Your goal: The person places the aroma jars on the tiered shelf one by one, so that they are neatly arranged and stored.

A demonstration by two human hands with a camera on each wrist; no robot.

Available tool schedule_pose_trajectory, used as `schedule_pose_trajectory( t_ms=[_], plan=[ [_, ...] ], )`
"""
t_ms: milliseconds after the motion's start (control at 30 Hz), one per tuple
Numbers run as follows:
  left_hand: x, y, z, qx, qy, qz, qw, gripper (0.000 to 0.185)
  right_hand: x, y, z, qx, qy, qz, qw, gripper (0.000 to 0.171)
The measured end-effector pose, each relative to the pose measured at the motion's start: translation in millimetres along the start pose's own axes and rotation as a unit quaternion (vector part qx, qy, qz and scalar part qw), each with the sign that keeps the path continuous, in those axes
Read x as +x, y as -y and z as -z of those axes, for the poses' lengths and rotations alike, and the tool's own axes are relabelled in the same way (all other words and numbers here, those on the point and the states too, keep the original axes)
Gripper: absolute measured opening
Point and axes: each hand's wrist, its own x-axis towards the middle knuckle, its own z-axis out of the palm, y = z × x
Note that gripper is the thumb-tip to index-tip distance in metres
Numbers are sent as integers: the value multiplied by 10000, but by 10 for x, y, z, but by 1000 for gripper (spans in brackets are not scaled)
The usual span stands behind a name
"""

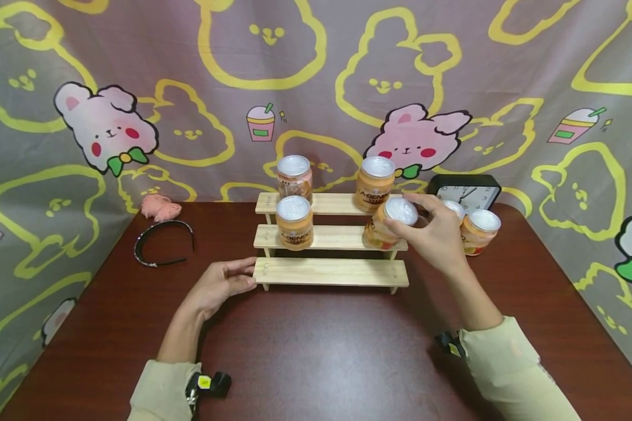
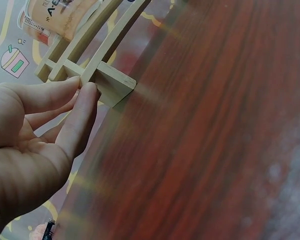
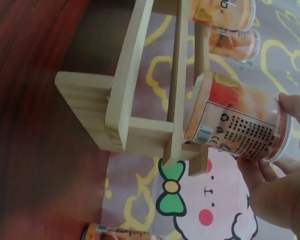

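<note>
1. Cartoon-rabbit cloth [image 1: 189,70] hangs behind a dark wooden table [image 1: 316,351] in the head view. A three-step wooden shelf [image 1: 330,272] stands on it, with two cans on the top step and one can [image 1: 294,223] at the left of the middle step. The right hand [image 1: 436,234] grips a tilted orange can [image 1: 391,224] at its lid end, the can's base on the right end of the middle step. The left hand [image 1: 221,285] rests its straight fingers against the lowest step's left end. Two more cans [image 1: 479,231], a clock [image 1: 466,192] and a headband [image 1: 162,242] sit around it.

2. Left wrist view: the left hand's fingertips [image 2: 87,97] touch the shelf's end [image 2: 112,85], fingers extended and holding nothing.

3. Right wrist view: the right hand's fingers [image 3: 295,107] curl round the can's [image 3: 237,122] lid rim; its base meets a shelf slat [image 3: 180,80].
</note>
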Motion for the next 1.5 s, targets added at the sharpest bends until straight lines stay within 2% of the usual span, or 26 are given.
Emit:
schedule_pose_trajectory(
  t_ms=[433, 633, 867, 1133, 1500],
  plan=[
    [-4, -7, -5, 50, 10, -18, 10000, 58, 41, 15, -125, 134, 55, 141, 9998, 52],
    [0, -9, -8, 40, 1, -1, 10000, 58, 48, 16, -185, -17, 2, 129, 9999, 53],
    [-3, -9, -4, 12, -2, 30, 10000, 58, 59, 44, -232, 93, 79, 86, 9999, 55],
    [-11, -10, -4, 16, -16, 16, 10000, 58, 65, 75, -244, -327, 122, 87, 9994, 59],
    [-8, -23, -14, 48, -32, 51, 10000, 57, 73, 97, -275, -488, 121, -48, 9987, 59]
  ],
)
